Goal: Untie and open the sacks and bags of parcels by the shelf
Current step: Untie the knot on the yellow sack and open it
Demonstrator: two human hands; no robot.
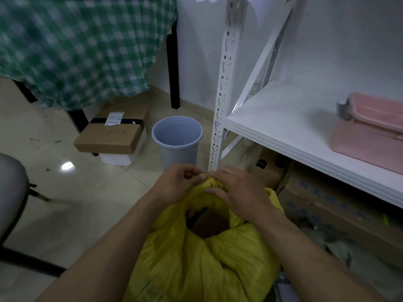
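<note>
A big yellow plastic bag (202,262) stands on the floor in front of me, beside the white shelf (290,127). Its top is gathered into a twisted knot (210,182). My left hand (176,184) pinches the left end of that knot. My right hand (237,190) grips the knot from the right, fingers curled over it. Below the knot a gap in the bag shows dark brown parcels (209,223) inside.
A grey bucket (177,140) stands on the tiled floor by the shelf's upright post (224,83). Cardboard boxes (113,136) lie under a table with a green checked cloth (82,46). More cartons (340,210) sit under the shelf, a pink box (370,131) on it. A chair (13,192) is at left.
</note>
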